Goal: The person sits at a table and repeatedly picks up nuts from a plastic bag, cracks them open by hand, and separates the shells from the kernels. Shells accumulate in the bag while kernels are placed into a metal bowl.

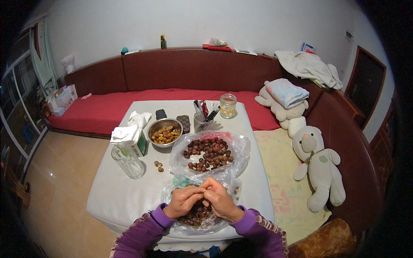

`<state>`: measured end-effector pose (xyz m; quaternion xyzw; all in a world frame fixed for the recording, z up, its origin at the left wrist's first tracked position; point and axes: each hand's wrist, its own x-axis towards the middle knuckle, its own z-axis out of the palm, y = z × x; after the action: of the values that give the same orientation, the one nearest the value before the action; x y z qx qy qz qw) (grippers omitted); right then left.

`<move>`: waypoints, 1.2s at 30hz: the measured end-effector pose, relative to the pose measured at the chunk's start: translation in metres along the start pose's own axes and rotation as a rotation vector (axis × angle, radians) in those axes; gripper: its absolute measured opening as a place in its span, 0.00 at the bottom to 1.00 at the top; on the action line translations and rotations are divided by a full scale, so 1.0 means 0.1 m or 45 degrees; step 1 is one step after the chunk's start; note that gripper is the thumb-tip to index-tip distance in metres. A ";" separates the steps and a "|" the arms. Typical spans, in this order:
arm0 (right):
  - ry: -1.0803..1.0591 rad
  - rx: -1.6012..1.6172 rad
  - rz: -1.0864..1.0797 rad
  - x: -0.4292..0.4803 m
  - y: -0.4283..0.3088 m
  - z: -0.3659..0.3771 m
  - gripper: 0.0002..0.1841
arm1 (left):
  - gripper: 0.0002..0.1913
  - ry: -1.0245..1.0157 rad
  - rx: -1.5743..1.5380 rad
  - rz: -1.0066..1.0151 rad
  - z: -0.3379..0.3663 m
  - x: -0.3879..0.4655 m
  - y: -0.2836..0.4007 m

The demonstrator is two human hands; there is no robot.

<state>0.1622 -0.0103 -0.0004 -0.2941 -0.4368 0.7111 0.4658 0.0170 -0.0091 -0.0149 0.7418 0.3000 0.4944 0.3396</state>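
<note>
My left hand [184,200] and my right hand [220,201] meet fingertip to fingertip, pinching a small brown chestnut [205,203] that the fingers mostly hide. Beneath them an open plastic bag holds a heap of dark chestnut shells [196,218]. Just beyond, whole brown chestnuts [211,150] lie in a second clear plastic bag [242,154]. Peeled yellow chestnuts [166,134] partly fill a steel bowl [165,148] farther back on the left. A few loose chestnuts [158,165] rest on the white-covered table [124,200].
Left on the table stand a glass tumbler [129,163] and a tissue box [139,145]. Behind the bags are a glass with pens [204,122], a glass jar [228,106] and a checkered case [184,123]. A curved sofa [200,71] wraps around, with a plush bear [317,164] at right.
</note>
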 end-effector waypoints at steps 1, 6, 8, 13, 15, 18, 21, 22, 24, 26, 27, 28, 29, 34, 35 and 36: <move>-0.009 -0.008 -0.034 0.00 0.01 0.01 0.01 | 0.08 0.012 -0.019 -0.010 0.01 0.00 0.00; 0.003 0.007 -0.099 0.04 0.04 0.03 0.02 | 0.07 0.041 0.070 -0.083 0.01 -0.01 -0.01; 0.005 0.025 -0.122 0.06 0.06 0.04 0.02 | 0.07 0.071 0.023 -0.092 0.02 0.00 -0.01; 0.020 0.059 -0.160 0.07 0.07 0.06 0.04 | 0.07 0.163 0.081 -0.001 0.05 0.03 0.04; 0.004 0.058 -0.197 0.08 0.05 0.08 0.05 | 0.07 0.191 0.130 -0.001 0.05 0.06 0.08; -0.002 0.064 -0.265 0.11 0.03 0.09 0.06 | 0.07 0.247 0.046 -0.040 0.07 0.10 0.13; 0.012 0.045 -0.271 0.12 0.03 0.10 0.06 | 0.07 0.272 0.034 -0.015 0.08 0.13 0.15; 0.015 0.052 -0.268 0.12 0.03 0.11 0.06 | 0.07 0.272 0.030 -0.036 0.08 0.13 0.16; 0.036 0.054 -0.272 0.12 0.04 0.12 0.06 | 0.07 0.263 0.018 -0.078 0.08 0.13 0.17; 0.053 0.056 -0.290 0.13 0.05 0.13 0.06 | 0.07 0.289 -0.014 -0.102 0.10 0.13 0.17; 0.062 0.050 -0.302 0.14 0.04 0.13 0.06 | 0.06 0.301 -0.032 -0.115 0.11 0.13 0.17; 0.057 0.062 -0.315 0.14 0.05 0.13 0.06 | 0.06 0.299 0.000 -0.095 0.11 0.13 0.16; 0.071 0.055 -0.314 0.14 0.05 0.13 0.06 | 0.06 0.298 0.032 -0.072 0.10 0.14 0.15; 0.094 0.072 -0.350 0.15 0.08 0.12 0.06 | 0.06 0.333 0.105 0.001 0.12 0.16 0.11; 0.108 0.055 -0.350 0.16 0.09 0.11 0.06 | 0.06 0.334 0.082 -0.033 0.13 0.15 0.11; 0.112 0.056 -0.351 0.16 0.10 0.11 0.06 | 0.06 0.335 0.059 -0.067 0.14 0.15 0.11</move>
<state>0.1426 -0.0016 -0.0048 -0.2520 -0.4366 0.6361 0.5842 0.0362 -0.0068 -0.0022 0.6700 0.3728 0.5712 0.2929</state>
